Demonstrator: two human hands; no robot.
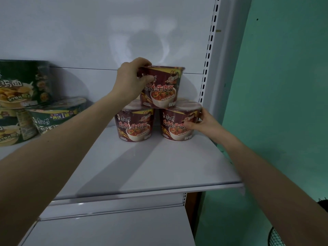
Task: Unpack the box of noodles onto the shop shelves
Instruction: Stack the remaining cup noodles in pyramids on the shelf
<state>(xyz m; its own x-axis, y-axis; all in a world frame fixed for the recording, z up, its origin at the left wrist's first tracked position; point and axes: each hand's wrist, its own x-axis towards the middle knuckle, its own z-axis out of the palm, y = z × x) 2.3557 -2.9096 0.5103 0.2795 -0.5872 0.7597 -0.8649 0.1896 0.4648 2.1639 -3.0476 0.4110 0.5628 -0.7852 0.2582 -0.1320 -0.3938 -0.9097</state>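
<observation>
On the shelf (159, 166) — three noodle bowls (165, 89)

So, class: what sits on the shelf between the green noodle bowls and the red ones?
Bare shelf; only the left forearm crosses above it, in the head view.

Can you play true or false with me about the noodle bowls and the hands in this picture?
1. The left hand grips the top red bowl. True.
2. The right hand holds nothing. False: it holds the lower right red bowl.
3. The top red bowl sits on the lower left red bowl and the lower right red bowl. True.
4. The green noodle bowls stand to the right of the red ones. False: they stand to the left.
</observation>
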